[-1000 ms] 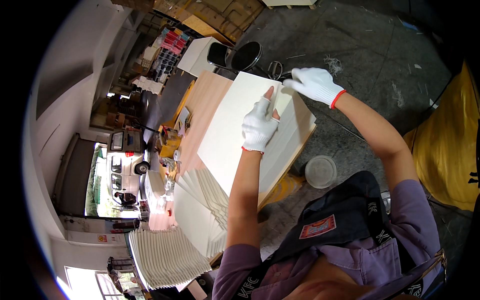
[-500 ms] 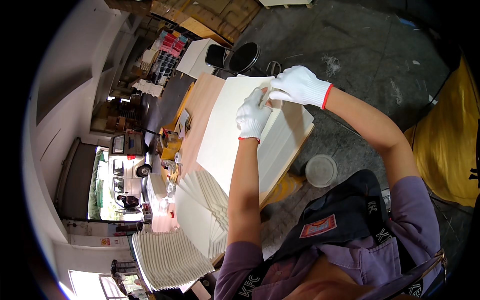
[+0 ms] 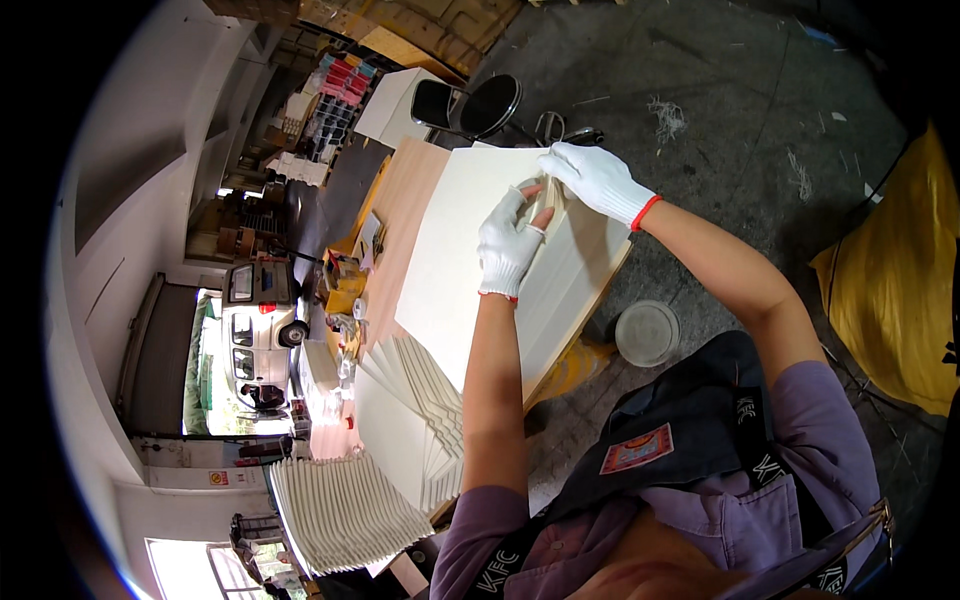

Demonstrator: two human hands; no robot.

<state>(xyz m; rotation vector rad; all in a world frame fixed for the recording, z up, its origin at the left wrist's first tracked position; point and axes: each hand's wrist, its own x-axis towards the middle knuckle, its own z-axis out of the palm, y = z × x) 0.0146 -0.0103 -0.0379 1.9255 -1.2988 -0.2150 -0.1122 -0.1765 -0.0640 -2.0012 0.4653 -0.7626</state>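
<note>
A large white sheet [image 3: 450, 250] lies on the wooden table in front of me, and it looks like paper or thin card. Both my hands wear white knit gloves with red cuffs, and they meet at the sheet's far right edge. My left hand [image 3: 508, 245] has bare thumb and finger tips, curled around that edge. At the far corner, my right hand [image 3: 598, 182] has its fingers closed on the edge, its palm turned down. Between the hands the edge looks raised or bent over; how many layers it has, I cannot tell.
Fanned white sheets [image 3: 405, 420] lie nearer on the left, beside a tall stack of folded white sheets [image 3: 345, 510]. A black chair [image 3: 490, 105] stands beyond the table. A round lidded bucket [image 3: 647, 334] and a yellow sack [image 3: 885, 290] are on the right.
My right hand has shifted slightly and turned flatter over the sheet's edge. My left thumb and fingers have spread a little, showing more of the raised edge between them.
</note>
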